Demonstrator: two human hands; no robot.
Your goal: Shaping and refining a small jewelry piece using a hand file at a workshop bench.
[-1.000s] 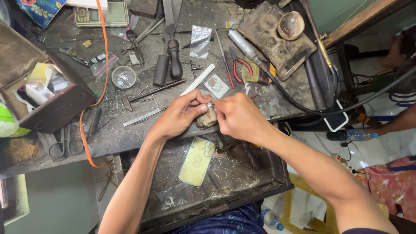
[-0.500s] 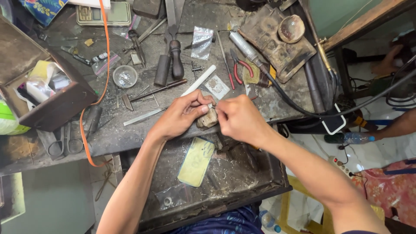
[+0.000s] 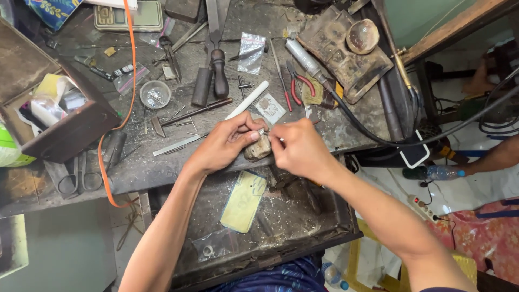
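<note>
Hands pinched together over a bench peg

Across the last second little has changed: the left hand [image 3: 224, 145] still keeps its grip clenched around a small piece against the worn wooden block [image 3: 258, 147] at the near edge of the bench [image 3: 162, 162], while the right hand [image 3: 300, 148] pinches a thin tool at the same spot, fingertips almost touching, so the fine work continues.

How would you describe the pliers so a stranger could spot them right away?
Start at the cluttered grey workbench. Above the right hand, beside the black hose's metal nozzle, lie the pliers. They alone have red handles.
</note>
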